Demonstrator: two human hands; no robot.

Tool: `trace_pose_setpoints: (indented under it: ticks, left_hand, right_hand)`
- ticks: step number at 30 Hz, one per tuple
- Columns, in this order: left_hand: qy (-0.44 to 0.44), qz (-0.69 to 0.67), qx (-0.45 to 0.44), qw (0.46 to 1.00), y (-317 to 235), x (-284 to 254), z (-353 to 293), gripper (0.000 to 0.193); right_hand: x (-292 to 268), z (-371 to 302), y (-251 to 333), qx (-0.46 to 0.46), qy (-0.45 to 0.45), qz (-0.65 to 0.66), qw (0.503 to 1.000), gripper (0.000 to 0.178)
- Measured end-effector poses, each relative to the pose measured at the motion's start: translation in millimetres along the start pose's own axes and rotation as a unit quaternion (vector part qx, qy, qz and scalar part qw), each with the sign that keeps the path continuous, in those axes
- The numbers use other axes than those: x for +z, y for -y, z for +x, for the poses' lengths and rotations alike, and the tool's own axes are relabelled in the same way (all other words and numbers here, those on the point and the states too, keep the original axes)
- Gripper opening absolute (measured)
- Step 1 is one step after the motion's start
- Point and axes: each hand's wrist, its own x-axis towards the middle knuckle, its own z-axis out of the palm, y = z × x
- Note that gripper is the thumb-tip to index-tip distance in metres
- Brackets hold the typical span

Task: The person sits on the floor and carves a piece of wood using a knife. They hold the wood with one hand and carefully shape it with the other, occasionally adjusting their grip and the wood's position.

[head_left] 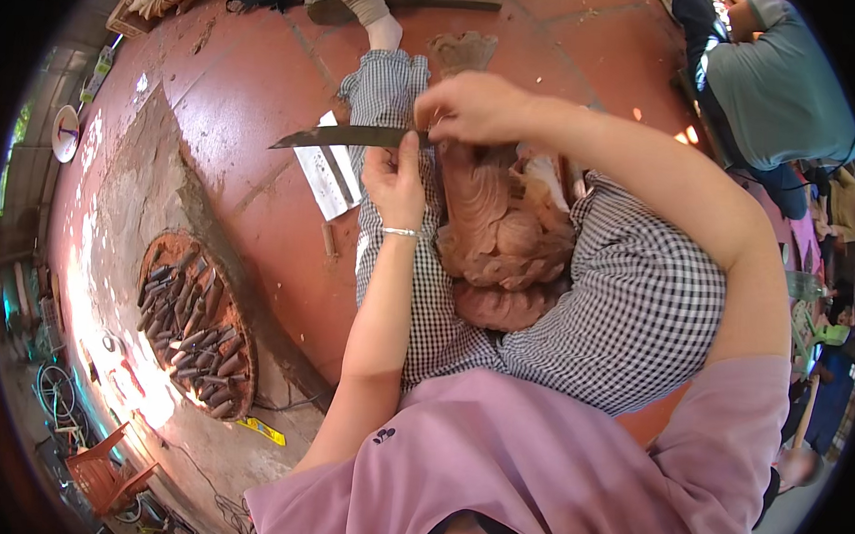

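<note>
My left hand (395,192) is closed on a long dark knife (347,138), its thumb pressed over the metal. The pointed tip reaches out to the left. At the opposite end of the knife is my right hand (475,107), fingers curled together; whatever they may pinch is hidden. Beneath my hands, a reddish-brown wood carving (509,227) with wavy grooves and leafy lumps rests between my knees. Its flared far end (461,52) shows beyond my right hand.
At left, a round tray (251,374) full of dark carving tools sits on a slab-like wooden board (134,177). A white paper (329,184) and a small wooden stick (330,239) lie on the tiles. A yellow packet (264,431) is beside the tray. Another person (782,86) sits far right.
</note>
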Motion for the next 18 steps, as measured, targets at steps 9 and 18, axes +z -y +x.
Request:
trace_pose_setpoints:
  ticks: [9,18]
  left_hand:
    - [0.065,-0.128,-0.094,0.985,-14,-14,-24,0.02]
    - [0.195,0.077,0.009,0.978,-15,-22,-35,0.015]
  right_hand:
    - [-17,-68,-72,0.239,-0.04,0.271,0.932,0.024]
    - [35,-101,-91,0.176,-0.015,0.413,0.893,0.03]
